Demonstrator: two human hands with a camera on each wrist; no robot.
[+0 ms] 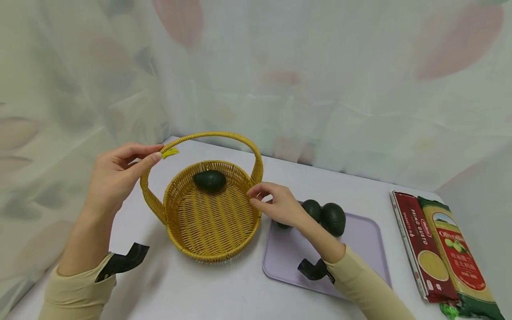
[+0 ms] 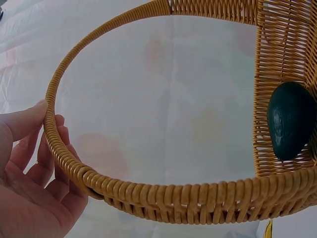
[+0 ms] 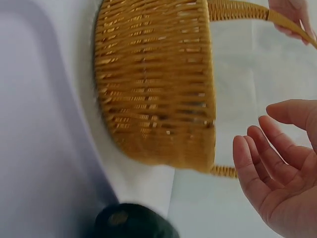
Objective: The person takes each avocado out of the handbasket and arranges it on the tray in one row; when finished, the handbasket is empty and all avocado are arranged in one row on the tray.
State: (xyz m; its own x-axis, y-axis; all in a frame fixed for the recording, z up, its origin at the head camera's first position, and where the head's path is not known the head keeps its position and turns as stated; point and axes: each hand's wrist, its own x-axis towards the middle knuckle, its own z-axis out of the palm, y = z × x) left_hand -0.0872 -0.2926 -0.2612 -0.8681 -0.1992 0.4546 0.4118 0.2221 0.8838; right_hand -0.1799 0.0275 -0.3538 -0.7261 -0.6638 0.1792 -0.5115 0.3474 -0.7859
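A yellow woven basket (image 1: 216, 226) stands on the table with its handle (image 1: 216, 134) raised. My left hand (image 1: 116, 175) pinches the handle's left side between thumb and fingers; the left wrist view shows this grip up close. Inside, against the back wall, lies one dark green avocado (image 1: 210, 181). Beside the basket's right rim hovers my right hand (image 1: 280, 204), its fingers loosely bent with nothing between them. In the right wrist view that hand (image 3: 287, 173) is apart from the woven wall. More avocados (image 1: 333, 219) lie on a lilac tray (image 1: 362, 249), partly hidden by the right hand and forearm.
At the far right lie a red spaghetti pack (image 1: 424, 249) and a green-and-gold pasta bag (image 1: 460, 253), side by side. A small yellow piece (image 1: 170, 152) sits behind the basket handle. Pale patterned curtains (image 1: 320, 89) hang behind the table and at its left.
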